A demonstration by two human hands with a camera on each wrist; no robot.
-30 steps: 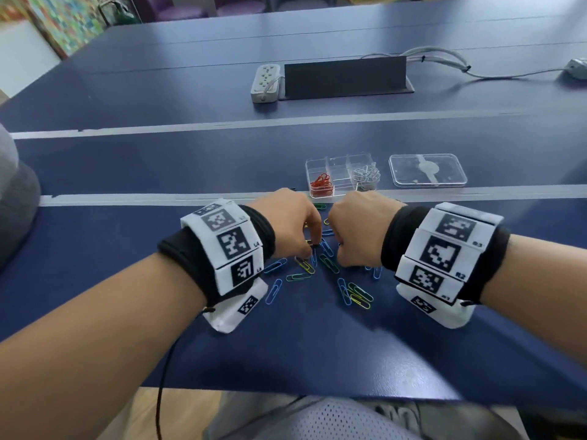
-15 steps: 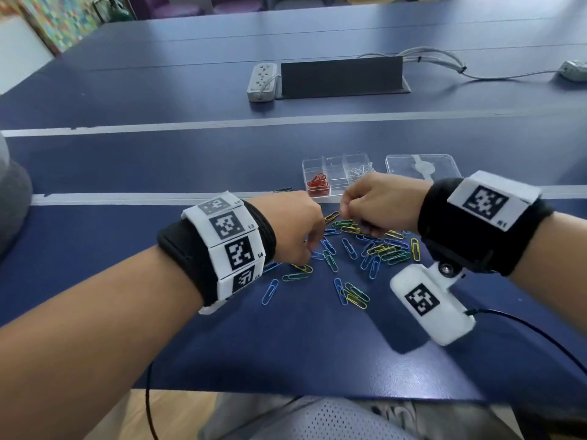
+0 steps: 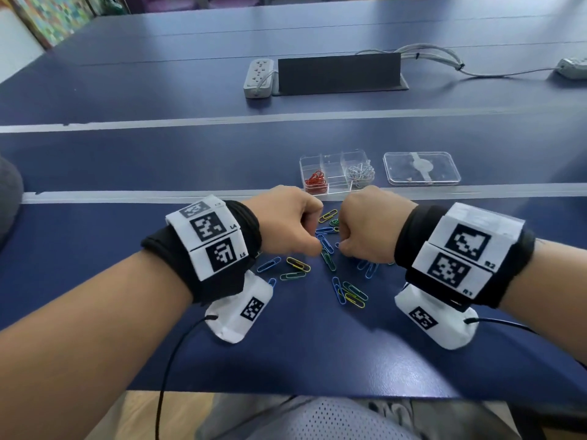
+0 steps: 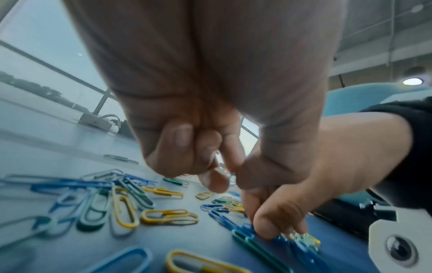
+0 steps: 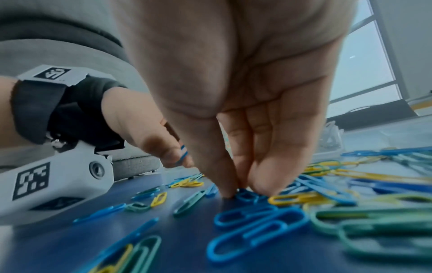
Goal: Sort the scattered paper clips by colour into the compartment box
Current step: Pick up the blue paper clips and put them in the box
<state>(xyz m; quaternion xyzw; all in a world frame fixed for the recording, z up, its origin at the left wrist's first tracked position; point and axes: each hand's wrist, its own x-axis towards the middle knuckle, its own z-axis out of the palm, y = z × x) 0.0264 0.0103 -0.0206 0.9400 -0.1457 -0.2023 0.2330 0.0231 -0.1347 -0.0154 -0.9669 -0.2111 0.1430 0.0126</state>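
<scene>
Item, sorting part done: our compartment box (image 3: 336, 176) on the dark blue surface (image 3: 127, 166) holds red clips (image 3: 316, 181) and silver clips (image 3: 360, 174) in separate cells, while blue, green and yellow paper clips (image 3: 330, 258) lie scattered nearer us, unsorted. Left hand (image 3: 287, 222), grip pinched on a blue clip (image 5: 183, 154); right hand (image 3: 370, 225), fingertips (image 5: 228, 192) pressed down on another blue one, whether lifted we cannot tell. Lesser items: clear lid (image 3: 421, 168) beside the box, power strip (image 3: 259, 77) far back.

"R1", "R2" on right wristband (image 3: 457, 249)
</scene>
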